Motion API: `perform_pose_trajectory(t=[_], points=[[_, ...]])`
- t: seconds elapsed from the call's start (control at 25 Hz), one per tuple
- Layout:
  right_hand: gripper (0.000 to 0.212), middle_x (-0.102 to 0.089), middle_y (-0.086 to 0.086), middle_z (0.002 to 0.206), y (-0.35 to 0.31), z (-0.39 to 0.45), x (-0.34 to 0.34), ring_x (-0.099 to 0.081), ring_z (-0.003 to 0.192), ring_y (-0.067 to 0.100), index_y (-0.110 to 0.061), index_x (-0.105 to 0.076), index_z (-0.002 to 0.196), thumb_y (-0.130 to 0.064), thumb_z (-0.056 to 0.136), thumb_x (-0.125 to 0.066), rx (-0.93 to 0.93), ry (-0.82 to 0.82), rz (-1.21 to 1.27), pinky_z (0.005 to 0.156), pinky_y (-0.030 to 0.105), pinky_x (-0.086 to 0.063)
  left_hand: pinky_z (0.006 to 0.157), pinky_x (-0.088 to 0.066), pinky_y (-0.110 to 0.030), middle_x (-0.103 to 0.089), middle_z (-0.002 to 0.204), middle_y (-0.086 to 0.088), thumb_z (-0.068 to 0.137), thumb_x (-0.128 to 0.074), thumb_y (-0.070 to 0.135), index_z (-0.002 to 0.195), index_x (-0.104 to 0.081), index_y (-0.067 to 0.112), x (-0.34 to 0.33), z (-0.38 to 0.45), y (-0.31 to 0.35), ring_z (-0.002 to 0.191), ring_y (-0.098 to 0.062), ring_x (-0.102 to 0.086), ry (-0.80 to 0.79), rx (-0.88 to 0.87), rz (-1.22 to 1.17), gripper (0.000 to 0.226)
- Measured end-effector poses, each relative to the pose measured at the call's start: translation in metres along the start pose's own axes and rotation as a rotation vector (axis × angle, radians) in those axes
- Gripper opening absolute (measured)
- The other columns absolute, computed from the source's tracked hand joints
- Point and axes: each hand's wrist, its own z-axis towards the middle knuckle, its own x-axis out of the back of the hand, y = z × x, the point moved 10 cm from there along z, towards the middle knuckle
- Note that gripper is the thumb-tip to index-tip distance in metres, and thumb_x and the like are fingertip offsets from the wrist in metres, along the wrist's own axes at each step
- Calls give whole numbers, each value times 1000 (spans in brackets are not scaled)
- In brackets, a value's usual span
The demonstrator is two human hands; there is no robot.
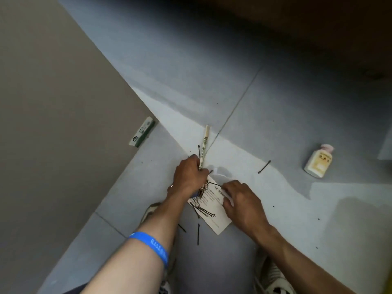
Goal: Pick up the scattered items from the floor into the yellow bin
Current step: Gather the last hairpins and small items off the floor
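A person crouches over a grey tiled floor [275,102], the left hand [188,177] clenched around one paper-wrapped pair of chopsticks [204,143] and a few black hairpins, the right hand [241,200] pinching one hairpin over a printed white card [214,211]. About three hairpins lie loose near the card, one more hairpin [264,167] farther right. One small white bottle [318,161] lies well to the right, one green-and-white box [142,132] to the left; the yellow bin cannot be seen.
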Motion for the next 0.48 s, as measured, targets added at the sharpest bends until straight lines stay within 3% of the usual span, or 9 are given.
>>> perform_pose_trajectory(t=[0.16, 0.28, 0.32, 0.4, 0.48], points=[[50, -63, 4, 124, -45, 13, 5, -61, 96, 27, -18, -60, 124, -9, 75, -66, 251, 44, -95, 77, 34, -51, 59, -40, -28, -64, 83, -5, 90, -43, 25, 76, -48, 20, 38, -19, -33, 70, -18, -56, 163, 155, -235, 15], [55, -50, 7, 144, -78, 24, -22, -54, 115, 32, -20, -52, 136, -9, 84, -59, 441, -99, -231, 88, 42, -48, 62, -37, -29, -59, 77, 3, 89, -50, 29, 74, -49, 22, 61, -41, -65, 76, -25, -58, 264, 233, -85, 16], [48, -52, 7, 142, -80, 27, -27, -54, 115, 32, -20, -55, 133, -11, 87, -60, 461, -106, -287, 87, 41, -47, 64, -39, -29, -58, 81, 7, 84, -55, 35, 82, -53, 25, 59, -46, -70, 81, -25, -59, 229, 235, -32, 11], [32, -62, 6, 123, -79, 32, -24, -59, 97, 29, -18, -66, 114, -11, 82, -69, 472, -40, -346, 74, 37, -48, 74, -47, -33, -58, 95, 4, 78, -65, 48, 98, -55, 27, 48, -50, -74, 89, -24, -58, 134, 205, 82, 31], [27, -65, 6, 106, -74, 32, -20, -59, 81, 26, -15, -69, 100, -4, 75, -73, 453, 13, -310, 65, 34, -48, 74, -48, -31, -62, 95, 3, 78, -69, 48, 94, -56, 26, 43, -47, -74, 87, -23, -59, 138, 140, 126, 30]])
